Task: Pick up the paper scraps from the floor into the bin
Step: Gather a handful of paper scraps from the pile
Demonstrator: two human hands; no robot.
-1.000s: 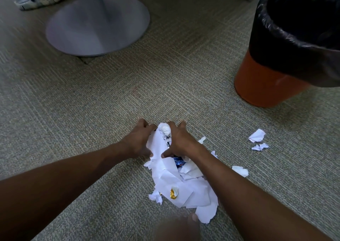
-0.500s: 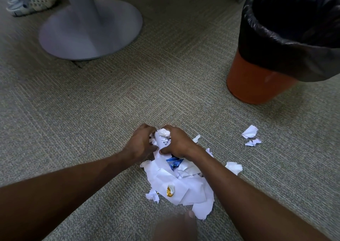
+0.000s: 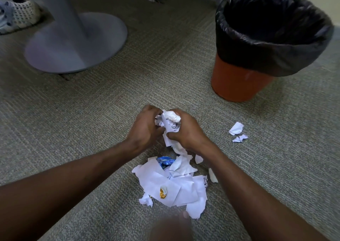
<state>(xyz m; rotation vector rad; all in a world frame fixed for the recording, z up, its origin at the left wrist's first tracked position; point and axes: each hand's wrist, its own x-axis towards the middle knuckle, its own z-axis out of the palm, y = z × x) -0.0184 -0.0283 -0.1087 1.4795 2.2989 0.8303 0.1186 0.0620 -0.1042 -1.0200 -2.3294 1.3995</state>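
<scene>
A: Where's the paper?

B: A wad of scraps (image 3: 170, 124) sits bunched between both my hands, just off the carpet (image 3: 92, 121). The main pile (image 3: 174, 183) is still on the floor at 6 o'clock from the wad, with two loose bits (image 3: 237, 131) out at 3.

A: Bin?

B: Bin (image 3: 237, 82) is at 1 o'clock from the wad, well apart, mouth open and upright. Right hand (image 3: 187, 132) is the nearer one.

A: Fingers?

B: Left hand (image 3: 145, 128) and right both curled tight, clamped on the wad from either side. A strip trails down towards the pile; I'd judge it may drop on the carry.
</scene>
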